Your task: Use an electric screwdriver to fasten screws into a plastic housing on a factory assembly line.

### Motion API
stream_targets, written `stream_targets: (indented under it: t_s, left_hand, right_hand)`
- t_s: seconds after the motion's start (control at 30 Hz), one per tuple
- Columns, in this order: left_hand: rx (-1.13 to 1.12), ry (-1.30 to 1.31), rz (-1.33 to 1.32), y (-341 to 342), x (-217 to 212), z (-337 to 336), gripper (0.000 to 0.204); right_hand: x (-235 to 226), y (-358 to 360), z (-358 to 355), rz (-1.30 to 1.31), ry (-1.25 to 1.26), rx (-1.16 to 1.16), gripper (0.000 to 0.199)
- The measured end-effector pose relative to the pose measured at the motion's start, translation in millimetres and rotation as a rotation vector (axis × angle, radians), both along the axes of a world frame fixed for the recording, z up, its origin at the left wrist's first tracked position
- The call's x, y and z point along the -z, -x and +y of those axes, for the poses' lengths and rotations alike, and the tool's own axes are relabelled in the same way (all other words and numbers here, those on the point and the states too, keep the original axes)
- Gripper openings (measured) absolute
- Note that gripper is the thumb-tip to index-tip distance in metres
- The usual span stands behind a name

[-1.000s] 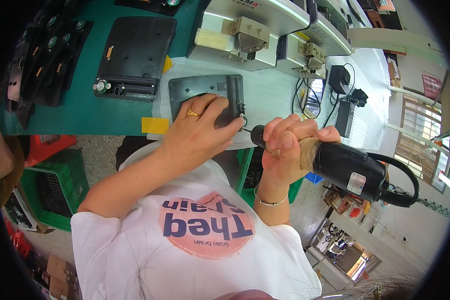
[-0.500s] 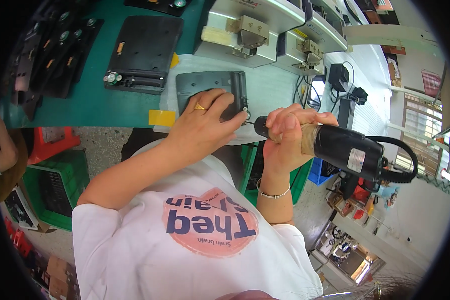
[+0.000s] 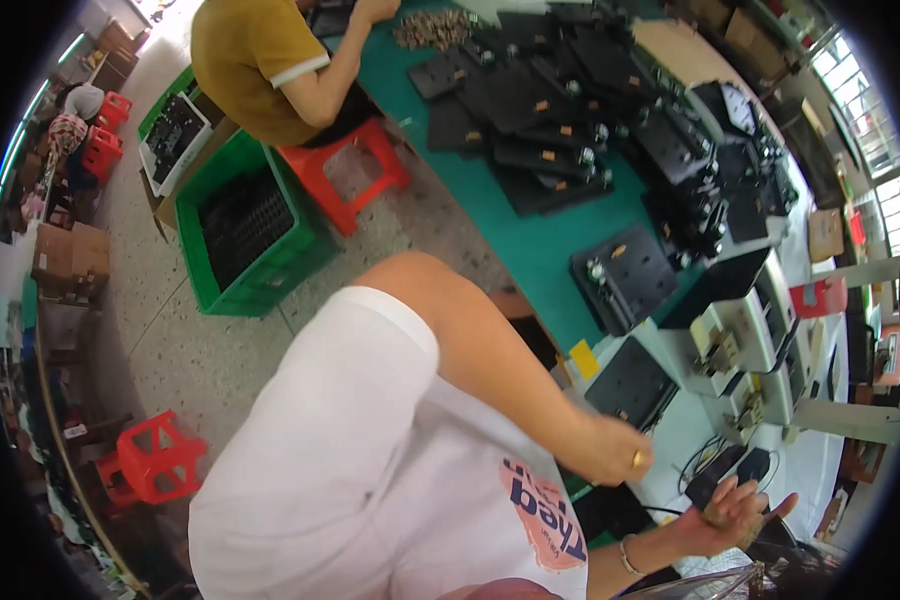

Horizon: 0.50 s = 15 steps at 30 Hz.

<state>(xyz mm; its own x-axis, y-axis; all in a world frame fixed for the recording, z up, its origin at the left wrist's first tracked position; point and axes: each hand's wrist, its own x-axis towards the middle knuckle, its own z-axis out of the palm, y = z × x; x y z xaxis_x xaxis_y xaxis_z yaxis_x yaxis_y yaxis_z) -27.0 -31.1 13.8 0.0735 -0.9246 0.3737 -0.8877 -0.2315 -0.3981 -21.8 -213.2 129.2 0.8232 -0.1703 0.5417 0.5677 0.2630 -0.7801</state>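
Observation:
My left hand point(image 3: 608, 450), a ring on one finger, is raised over the near edge of the bench with its fingers curled in. What they hold, if anything, is hidden. Just beyond it a flat black panel point(image 3: 632, 382) lies on the white bench covering. Low on the right, my right hand point(image 3: 732, 518) is wrapped round a black electric screwdriver point(image 3: 708, 482) with a tan taped grip, and one finger sticks out. Much of the tool's body is behind the hand and in the dark rim.
Another black panel point(image 3: 625, 275) lies on the green mat, near a heap of similar panels point(image 3: 540, 110). Grey-white machines point(image 3: 745, 335) stand on the right. A co-worker in a mustard shirt point(image 3: 255, 75) sits beyond a red stool point(image 3: 345, 175) and a green crate point(image 3: 315, 250).
The view has swung left, bringing the co-worker and panel heap in. My left hand has come off the black panel and curled. The screwdriver tip is away from the panel.

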Motion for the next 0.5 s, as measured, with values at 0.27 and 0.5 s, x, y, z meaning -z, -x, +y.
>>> stream_targets:
  t_s: [0.27, 0.5]
  left_hand:
    - [0.222, -0.366, -0.184, -22.5, -31.7, -5.8, 0.024]
    - [0.274, -0.393, -0.268, -18.5, -30.1, -33.4, 0.023]
  right_hand:
    - [-31.2, -21.4, 46.8, -0.182, 0.225, -0.529, 0.075]
    - [-61.9, -10.9, 91.5, 0.173, -0.104, -0.933, 0.094]
